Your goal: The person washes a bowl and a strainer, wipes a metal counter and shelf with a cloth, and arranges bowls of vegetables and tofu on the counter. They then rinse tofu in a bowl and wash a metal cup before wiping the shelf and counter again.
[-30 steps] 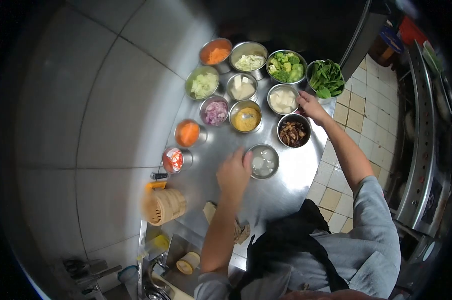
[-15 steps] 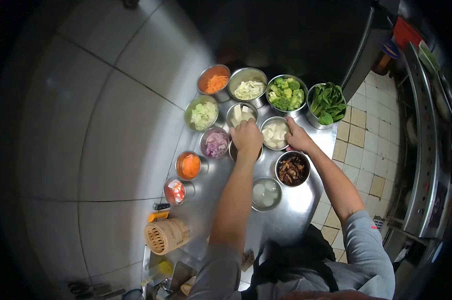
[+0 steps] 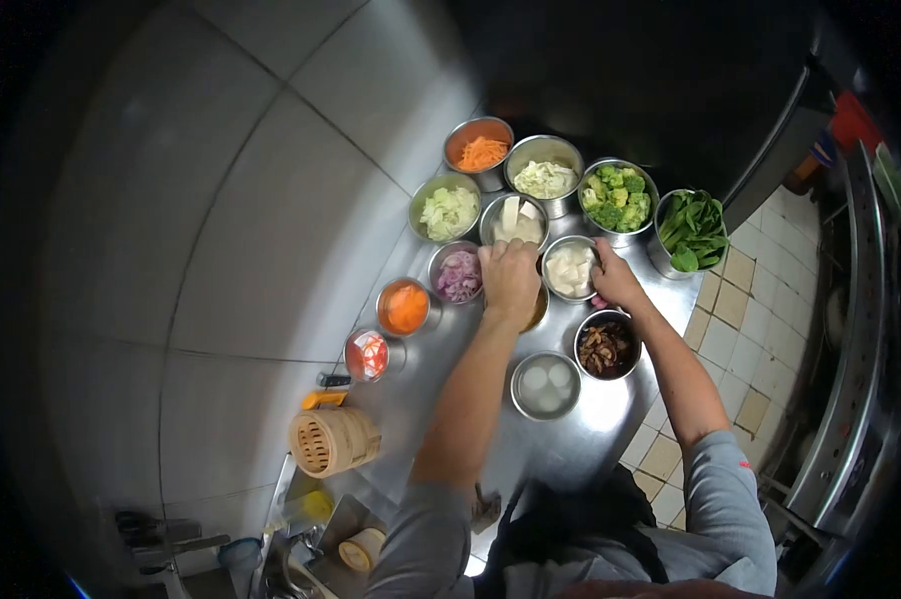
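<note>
My left hand (image 3: 510,280) is closed at the near rim of a metal bowl (image 3: 484,226) of white, tofu-like blocks (image 3: 515,215); its fingertips are partly hidden. Under that hand, another metal bowl (image 3: 538,311) is mostly covered. My right hand (image 3: 618,280) grips the right side of a metal bowl (image 3: 571,299) of white, tofu-like cubes (image 3: 570,268), fingers wrapped underneath. Something small and pink (image 3: 598,301) shows below the right fingers. Near my forearms stand a bowl of dark brown strips (image 3: 606,346) and a bowl of round white pieces in liquid (image 3: 545,384).
Metal containers of shredded carrot (image 3: 482,152), shredded cabbage (image 3: 545,179), broccoli (image 3: 616,198), leafy greens (image 3: 692,230), chopped pale vegetable (image 3: 449,213), purple onion (image 3: 459,275) and orange slices (image 3: 406,308) surround my hands. A bamboo steamer (image 3: 333,441) stands by the tiled wall (image 3: 241,250).
The view has shifted, so the table appears farther right and slightly higher. Both hands stay at the same two bowls, the left drawn slightly back toward the near rim.
</note>
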A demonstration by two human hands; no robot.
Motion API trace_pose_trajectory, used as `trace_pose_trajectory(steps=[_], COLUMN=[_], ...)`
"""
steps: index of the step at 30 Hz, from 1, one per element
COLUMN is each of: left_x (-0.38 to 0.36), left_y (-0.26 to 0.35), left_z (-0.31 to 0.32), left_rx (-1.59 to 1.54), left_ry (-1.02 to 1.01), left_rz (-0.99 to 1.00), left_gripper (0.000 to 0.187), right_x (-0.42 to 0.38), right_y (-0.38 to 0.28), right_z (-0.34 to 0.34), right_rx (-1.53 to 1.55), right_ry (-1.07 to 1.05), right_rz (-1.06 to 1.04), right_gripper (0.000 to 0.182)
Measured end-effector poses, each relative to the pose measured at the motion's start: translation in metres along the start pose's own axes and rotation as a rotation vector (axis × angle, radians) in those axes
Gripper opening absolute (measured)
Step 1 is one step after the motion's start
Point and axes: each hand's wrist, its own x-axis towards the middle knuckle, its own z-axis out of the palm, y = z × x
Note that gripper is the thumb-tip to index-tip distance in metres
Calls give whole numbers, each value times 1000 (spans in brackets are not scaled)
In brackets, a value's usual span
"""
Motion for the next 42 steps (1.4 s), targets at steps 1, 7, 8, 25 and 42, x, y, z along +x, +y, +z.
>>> trace_pose_trajectory(steps=[1, 7, 8, 25, 42], left_x=[-2, -58, -79, -496, -707], left_y=[-1, -1, 0, 73, 97], left_z=[-12, -101, -118, -275, -291], left_rx=[8, -146, -138, 199, 140], left_ry=[0, 70, 51, -29, 25], left_rz=[-11, 86, 78, -711, -968], left_gripper=[10, 11, 12, 21, 11], right_x=[-2, -1, -3, -6, -287], right_y=[-5, -1, -6, -51, -95], right_z=[1, -2, -2, -27, 221], right_rx=[17, 23, 44, 84, 151], right_ry=[-11, -30, -42, -232, -640], right_rz=[29, 0, 7, -177, -9], right_gripper=[46, 46, 46, 62, 60])
